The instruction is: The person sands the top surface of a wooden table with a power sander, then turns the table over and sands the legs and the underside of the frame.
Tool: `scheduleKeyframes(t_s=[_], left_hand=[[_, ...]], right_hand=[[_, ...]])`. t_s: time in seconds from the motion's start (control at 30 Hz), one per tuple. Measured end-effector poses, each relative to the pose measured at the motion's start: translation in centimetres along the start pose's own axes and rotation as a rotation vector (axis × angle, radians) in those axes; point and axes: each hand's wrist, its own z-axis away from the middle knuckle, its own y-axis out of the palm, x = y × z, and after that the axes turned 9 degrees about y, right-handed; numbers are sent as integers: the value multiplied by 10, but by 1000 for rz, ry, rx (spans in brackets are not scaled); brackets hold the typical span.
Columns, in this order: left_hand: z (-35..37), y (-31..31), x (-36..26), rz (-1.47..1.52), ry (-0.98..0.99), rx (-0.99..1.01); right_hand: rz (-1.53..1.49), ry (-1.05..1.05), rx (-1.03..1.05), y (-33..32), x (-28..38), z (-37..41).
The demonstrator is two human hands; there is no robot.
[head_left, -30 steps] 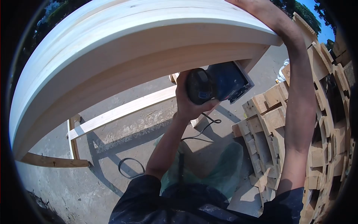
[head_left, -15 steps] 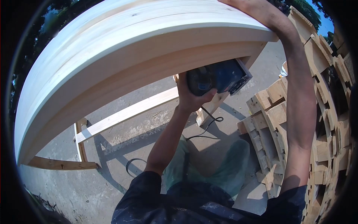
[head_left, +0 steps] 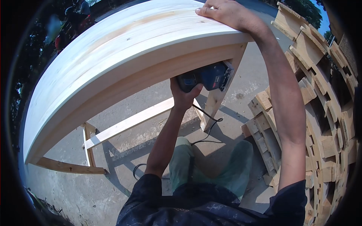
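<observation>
My left hand (head_left: 183, 97) is closed around the body of a blue power sander (head_left: 212, 77). The tool is tipped on its side under the table's apron, its flat pad against the inner face of a wooden leg (head_left: 214, 106). A black cord (head_left: 206, 114) trails from it to the ground. On top of the pale wooden table (head_left: 113, 45), near its right end, lies my right hand (head_left: 230, 14), fingers stretched over the boards and holding no tool. Part of my left fingers is hidden behind the sander.
A pale stretcher bar (head_left: 128, 122) runs low between the table's legs. Stacked wooden pallets (head_left: 301, 113) rise close on my right. Concrete ground (head_left: 83, 192) lies below, with a cord loop (head_left: 136, 171) on it. Dark foliage and blurred shapes stand at upper left.
The view has shifted, so the table's right end and my right hand show more fully. The sander and my left hand appear slightly further left, still at the leg.
</observation>
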Motion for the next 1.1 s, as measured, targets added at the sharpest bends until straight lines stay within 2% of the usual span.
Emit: scheduleKeyframes(t_s=[0.2, 0.3, 0.37, 0.4, 0.5, 0.57, 0.6, 0.63, 0.67, 0.77, 0.83, 0.87, 0.9, 0.97, 1.03, 1.1], left_hand=[[-7, -1, 1, -10, -36, -22], [-17, -6, 3, -121, -13, 57], [-18, -9, 8, -54, -214, 19], [-19, -9, 9, -54, -213, 20], [-8, -8, 11, 1, -143, 8], [5, -5, 10, -39, 78, 1], [14, -10, 12, -44, 69, 0], [30, -16, 16, -131, 65, 64], [52, -22, 20, -215, 55, 126], [121, -40, 51, -159, 87, 143], [171, -47, 65, -92, 31, 103], [200, -55, 72, -79, -22, 126], [228, -63, 80, -115, -44, 135], [263, -72, 88, -158, -73, 137], [278, -75, 94, -262, -115, 115], [261, -73, 91, -237, -99, 117]], right_hand=[[-11, -12, -1, 3, 2, -1], [-12, -26, 0, 3, 0, -2], [-15, -39, 0, 3, 0, -4], [-16, -46, 0, 3, 0, -3], [-15, -106, 11, 6, -4, -11], [5, -180, 23, 8, -8, -17], [19, -210, 20, 5, -2, -15], [-40, -121, -65, 2, 2, -10], [-42, -118, -53, 1, 3, -5], [-121, -151, -83, -8, 7, 2], [-195, 123, 40, -15, 21, 4], [-186, 115, 48, -9, 9, 2], [49, -36, -89, 0, -13, 2], [273, -197, -224, 5, -15, 0], [-207, 44, 0, -14, 17, 10], [-198, 45, 4, -8, 36, 24]])
